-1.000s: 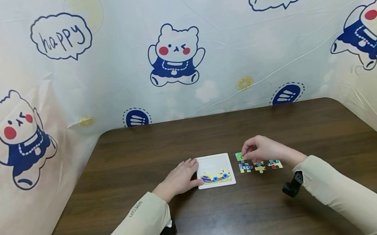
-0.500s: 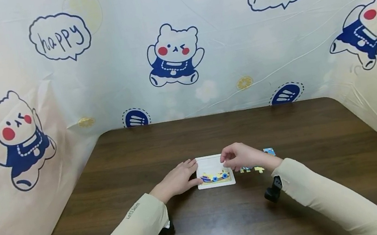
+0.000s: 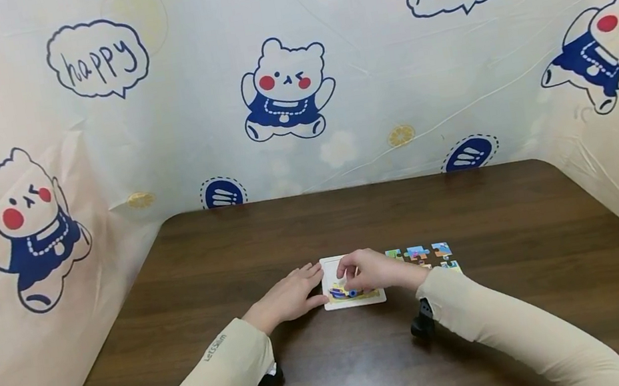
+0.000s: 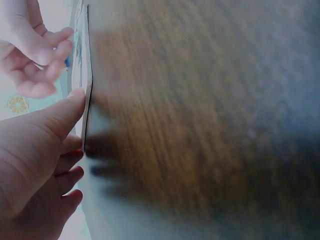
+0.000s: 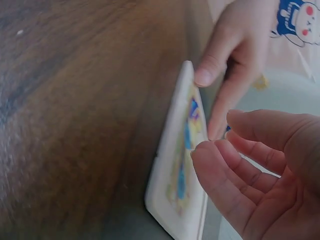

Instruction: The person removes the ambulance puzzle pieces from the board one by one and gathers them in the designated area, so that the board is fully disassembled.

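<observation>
My left hand (image 3: 285, 299) rests at the left edge of a white puzzle frame (image 3: 356, 303). In the left wrist view its thumb touches the frame's edge. A printed yellow and blue picture (image 5: 181, 150) fills the near part of the frame, the rest being white. Over the frame hovers my right hand (image 3: 373, 270), thumb and fingers bent toward each other. In the right wrist view a gap shows between its thumb and index tips; a speck of blue lies by them. Whether they pinch a puzzle piece is not clear. Colourful puzzle pieces (image 3: 416, 252) lie to the right.
The brown wooden table (image 3: 316, 232) extends around the frame. A patterned curtain (image 3: 376, 74) encloses its back and sides. My right forearm (image 3: 505, 317) crosses in front of the loose pieces and hides some of them.
My right hand has moved left from above the loose pieces to over the frame, uncovering several pieces. My left hand stays at the frame's edge.
</observation>
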A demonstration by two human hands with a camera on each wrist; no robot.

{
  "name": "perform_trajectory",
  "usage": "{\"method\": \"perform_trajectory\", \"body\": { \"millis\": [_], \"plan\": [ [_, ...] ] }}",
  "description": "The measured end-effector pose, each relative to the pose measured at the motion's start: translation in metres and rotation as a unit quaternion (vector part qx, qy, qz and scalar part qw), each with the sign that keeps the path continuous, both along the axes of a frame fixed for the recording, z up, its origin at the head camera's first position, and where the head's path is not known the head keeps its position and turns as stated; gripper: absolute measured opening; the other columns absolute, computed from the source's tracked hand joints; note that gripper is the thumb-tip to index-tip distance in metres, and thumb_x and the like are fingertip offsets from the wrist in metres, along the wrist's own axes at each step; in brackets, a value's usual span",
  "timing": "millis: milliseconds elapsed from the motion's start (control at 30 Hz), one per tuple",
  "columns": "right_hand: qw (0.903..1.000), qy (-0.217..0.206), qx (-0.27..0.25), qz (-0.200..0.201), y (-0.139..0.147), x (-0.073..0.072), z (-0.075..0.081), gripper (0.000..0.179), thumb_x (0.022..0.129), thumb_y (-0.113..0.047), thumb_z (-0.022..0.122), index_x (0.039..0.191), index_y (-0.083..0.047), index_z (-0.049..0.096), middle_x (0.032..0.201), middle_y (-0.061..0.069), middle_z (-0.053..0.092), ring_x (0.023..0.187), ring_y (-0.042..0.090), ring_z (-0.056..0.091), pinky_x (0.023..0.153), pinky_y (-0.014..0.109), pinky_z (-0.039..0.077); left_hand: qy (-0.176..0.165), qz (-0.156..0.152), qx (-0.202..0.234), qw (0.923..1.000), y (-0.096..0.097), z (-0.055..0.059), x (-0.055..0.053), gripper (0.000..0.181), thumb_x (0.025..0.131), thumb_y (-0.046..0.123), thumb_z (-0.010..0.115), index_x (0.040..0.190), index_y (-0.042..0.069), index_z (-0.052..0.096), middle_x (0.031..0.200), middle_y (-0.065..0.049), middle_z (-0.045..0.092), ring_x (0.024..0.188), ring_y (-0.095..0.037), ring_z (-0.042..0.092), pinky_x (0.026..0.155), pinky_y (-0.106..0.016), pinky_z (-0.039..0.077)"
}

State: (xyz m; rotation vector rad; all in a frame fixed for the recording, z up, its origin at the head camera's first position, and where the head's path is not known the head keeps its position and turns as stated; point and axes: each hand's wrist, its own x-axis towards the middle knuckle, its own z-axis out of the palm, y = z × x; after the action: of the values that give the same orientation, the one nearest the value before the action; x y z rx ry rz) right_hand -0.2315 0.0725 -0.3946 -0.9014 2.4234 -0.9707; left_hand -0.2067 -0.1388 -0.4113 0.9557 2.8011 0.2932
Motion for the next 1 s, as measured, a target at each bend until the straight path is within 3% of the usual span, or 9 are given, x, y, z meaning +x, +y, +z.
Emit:
{"method": "perform_trajectory", "body": {
  "millis": [167,333,633,1000],
  "plan": [
    [0.9994,0.021,0.028,0.006,-0.006,-0.001,-0.006,0.022,0.081,-0.005,0.069,0.102,0.0,0.063,0.065,-0.003,0.055,0.05,0.008,0.048,0.046,0.02,0.04,-0.009,0.004,-0.011,0.9999,0.001,0.001,-0.001,0.06,0.091,0.034,0.057,0.136,-0.002,0.041,0.142,-0.015,0.036,0.132,-0.031,0.029,0.106,-0.043,0.022],
    [0.9978,0.044,0.033,0.037,-0.007,-0.003,-0.011,0.032,0.08,-0.005,0.069,0.111,0.002,0.062,0.064,-0.004,0.054,0.053,0.006,0.045,0.048,0.019,0.037,-0.017,0.003,-0.015,0.9997,0.002,0.003,-0.001,0.059,0.092,0.033,0.057,0.136,-0.002,0.041,0.142,-0.016,0.036,0.132,-0.031,0.028,0.107,-0.043,0.022],
    [0.9946,0.068,0.049,0.061,-0.01,-0.004,-0.013,0.028,0.078,-0.004,0.069,0.106,0.0,0.066,0.063,-0.006,0.051,0.054,0.003,0.043,0.049,0.018,0.035,-0.009,-0.013,-0.012,0.9998,0.002,0.007,-0.001,0.058,0.092,0.031,0.056,0.134,-0.006,0.042,0.14,-0.02,0.037,0.131,-0.034,0.03,0.106,-0.045,0.023],
    [0.9982,-0.055,-0.019,0.012,-0.006,-0.006,-0.011,0.016,0.086,-0.002,0.063,0.099,-0.006,0.057,0.073,0.005,0.058,0.053,0.015,0.049,0.046,0.025,0.042,-0.018,-0.002,-0.021,0.9996,0.003,0.006,-0.001,0.058,0.093,0.032,0.056,0.136,-0.004,0.041,0.141,-0.017,0.036,0.131,-0.032,0.029,0.106,-0.043,0.022]
  ]
}}
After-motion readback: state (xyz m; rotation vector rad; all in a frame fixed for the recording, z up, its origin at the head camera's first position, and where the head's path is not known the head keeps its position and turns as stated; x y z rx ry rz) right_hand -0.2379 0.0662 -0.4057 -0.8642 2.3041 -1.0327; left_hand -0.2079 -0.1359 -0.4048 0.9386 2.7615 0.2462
